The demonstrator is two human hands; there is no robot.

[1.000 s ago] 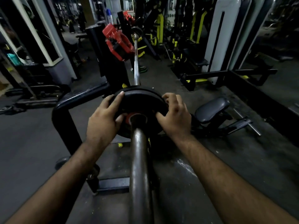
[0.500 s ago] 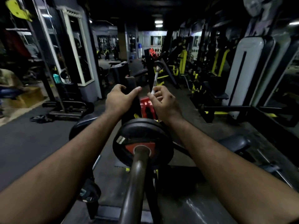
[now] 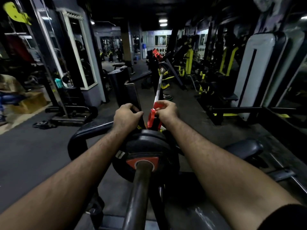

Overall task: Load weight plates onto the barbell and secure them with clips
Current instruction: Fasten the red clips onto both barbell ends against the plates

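Observation:
A black weight plate (image 3: 154,143) with a red hub sits on the barbell sleeve (image 3: 139,193), which runs toward me at the bottom centre. Beyond the plate, the thin barbell shaft (image 3: 159,85) stretches away to the far end. My right hand (image 3: 167,110) pinches a red clip (image 3: 152,119) just past the plate. My left hand (image 3: 127,116) curls round the top edge of the black rack upright (image 3: 132,93) beside it. A second red clip (image 3: 156,53) sits on the far rack.
A black padded bench seat (image 3: 244,147) lies to the right below the bar. A curved black frame tube (image 3: 79,136) is on the left. Yellow and black machines (image 3: 187,62) fill the right side, mirrors (image 3: 78,52) the left. Small plates (image 3: 39,124) lie on the floor.
Both hands left the plate, which now sits seated on the sleeve, and reached past it. The right hand took hold of the red clip and the left gripped the upright.

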